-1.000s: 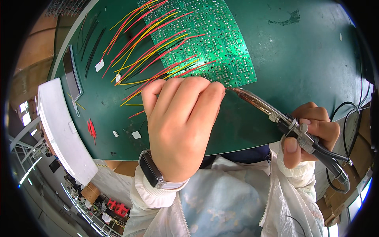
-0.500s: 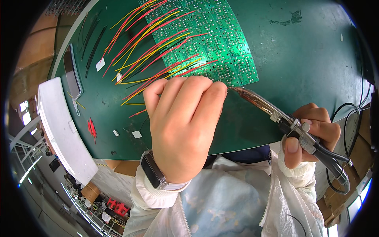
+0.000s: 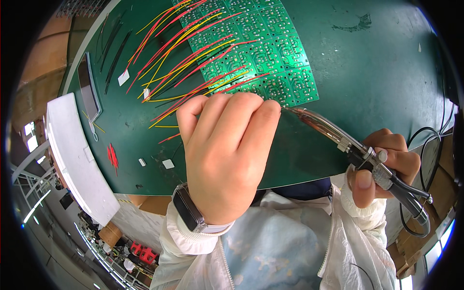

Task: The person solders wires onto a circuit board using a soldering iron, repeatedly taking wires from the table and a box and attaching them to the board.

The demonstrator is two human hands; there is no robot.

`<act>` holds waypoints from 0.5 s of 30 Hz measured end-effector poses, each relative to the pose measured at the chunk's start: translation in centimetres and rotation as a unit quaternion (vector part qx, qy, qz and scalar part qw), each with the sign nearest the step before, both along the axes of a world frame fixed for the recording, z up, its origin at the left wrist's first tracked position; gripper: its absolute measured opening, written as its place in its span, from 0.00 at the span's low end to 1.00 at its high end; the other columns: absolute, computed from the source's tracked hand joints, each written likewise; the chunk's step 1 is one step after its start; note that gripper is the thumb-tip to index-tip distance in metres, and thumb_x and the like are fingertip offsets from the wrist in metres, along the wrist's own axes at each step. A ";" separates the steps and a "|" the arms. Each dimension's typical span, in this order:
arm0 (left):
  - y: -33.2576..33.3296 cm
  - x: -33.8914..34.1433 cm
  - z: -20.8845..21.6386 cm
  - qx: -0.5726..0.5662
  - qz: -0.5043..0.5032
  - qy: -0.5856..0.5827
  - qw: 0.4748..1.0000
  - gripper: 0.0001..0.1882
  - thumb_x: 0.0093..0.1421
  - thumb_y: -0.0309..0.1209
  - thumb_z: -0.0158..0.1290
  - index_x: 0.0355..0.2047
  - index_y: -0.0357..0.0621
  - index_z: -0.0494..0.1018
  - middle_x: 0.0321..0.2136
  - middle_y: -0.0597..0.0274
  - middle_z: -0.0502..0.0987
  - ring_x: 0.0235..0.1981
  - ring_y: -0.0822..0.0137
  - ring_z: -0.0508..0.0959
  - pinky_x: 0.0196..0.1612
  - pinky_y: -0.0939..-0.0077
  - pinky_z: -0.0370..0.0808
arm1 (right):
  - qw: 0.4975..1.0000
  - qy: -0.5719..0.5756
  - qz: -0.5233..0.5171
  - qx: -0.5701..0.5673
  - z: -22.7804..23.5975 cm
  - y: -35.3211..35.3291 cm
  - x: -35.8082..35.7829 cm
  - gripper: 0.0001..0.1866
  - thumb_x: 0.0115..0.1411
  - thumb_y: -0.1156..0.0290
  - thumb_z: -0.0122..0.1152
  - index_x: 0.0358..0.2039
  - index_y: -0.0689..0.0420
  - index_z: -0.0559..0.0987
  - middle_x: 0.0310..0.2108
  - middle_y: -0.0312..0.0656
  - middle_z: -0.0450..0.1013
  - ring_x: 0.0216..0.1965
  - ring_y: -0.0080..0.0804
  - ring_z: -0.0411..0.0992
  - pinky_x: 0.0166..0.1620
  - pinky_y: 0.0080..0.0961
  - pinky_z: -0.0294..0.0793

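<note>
My left hand [image 3: 227, 150] is closed in a pinch at the near edge of a green circuit board panel [image 3: 290, 48]. Its fingertips and whatever they grip are hidden from above. Red, yellow and black wires [image 3: 181, 60] run leftward off the panel, and the tip of one red wire [image 3: 169, 138] pokes out beside this hand. My right hand [image 3: 386, 162] wraps round a soldering iron [image 3: 360, 152] with a clear tube along it. The iron's tip points left and comes close to my left fingertips, at the panel's near edge; whether it touches the board I cannot tell.
On the green tabletop [image 3: 357, 96], a phone [image 3: 88, 87] lies at the left. Near it are black wires [image 3: 116, 58], a bundle of short red wires [image 3: 112, 158] and small white pieces [image 3: 167, 164]. A black cable [image 3: 425, 130] hangs at the right edge.
The panel and both hands sit slightly farther right in the picture. The iron's tip has drawn a little away from my left fingertips. Both grips stay the same.
</note>
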State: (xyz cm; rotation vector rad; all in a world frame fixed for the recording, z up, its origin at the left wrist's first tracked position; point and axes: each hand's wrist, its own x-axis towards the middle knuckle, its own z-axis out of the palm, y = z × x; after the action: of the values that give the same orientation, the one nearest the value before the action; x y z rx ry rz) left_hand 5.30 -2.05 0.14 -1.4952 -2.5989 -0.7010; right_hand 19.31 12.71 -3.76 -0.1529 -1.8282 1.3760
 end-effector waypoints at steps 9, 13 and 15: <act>0.2 0.0 -0.1 -0.005 -0.003 0.014 1.000 0.10 0.40 0.21 0.61 0.26 0.42 0.74 0.24 0.66 0.73 0.26 0.66 0.72 0.36 0.72 0.62 | 1.000 0.007 0.000 0.008 -0.3 0.5 0.1 0.21 0.41 0.72 0.65 0.32 0.61 0.63 0.21 0.42 0.64 0.15 0.27 0.62 0.18 0.20 0.63; 0.1 -0.1 0.2 -0.011 0.001 0.023 1.000 0.10 0.41 0.22 0.62 0.26 0.43 0.75 0.25 0.67 0.73 0.26 0.66 0.72 0.38 0.71 0.62 | 1.000 0.013 0.004 0.006 -0.1 0.6 0.2 0.21 0.41 0.72 0.65 0.32 0.61 0.63 0.21 0.42 0.63 0.15 0.27 0.61 0.19 0.21 0.63; 0.1 0.1 -0.3 -0.001 0.010 0.021 1.000 0.11 0.41 0.23 0.62 0.26 0.43 0.75 0.25 0.67 0.72 0.26 0.66 0.72 0.38 0.71 0.62 | 1.000 -0.001 -0.001 0.009 0.0 0.5 0.2 0.21 0.43 0.71 0.66 0.32 0.60 0.63 0.21 0.41 0.63 0.15 0.27 0.61 0.19 0.23 0.64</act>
State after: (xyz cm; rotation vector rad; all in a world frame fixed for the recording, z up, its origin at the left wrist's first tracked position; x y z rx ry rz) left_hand 5.41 -1.96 -0.14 -1.4665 -2.5806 -0.6590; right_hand 19.56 13.24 -3.78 -0.1467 -1.8407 1.3574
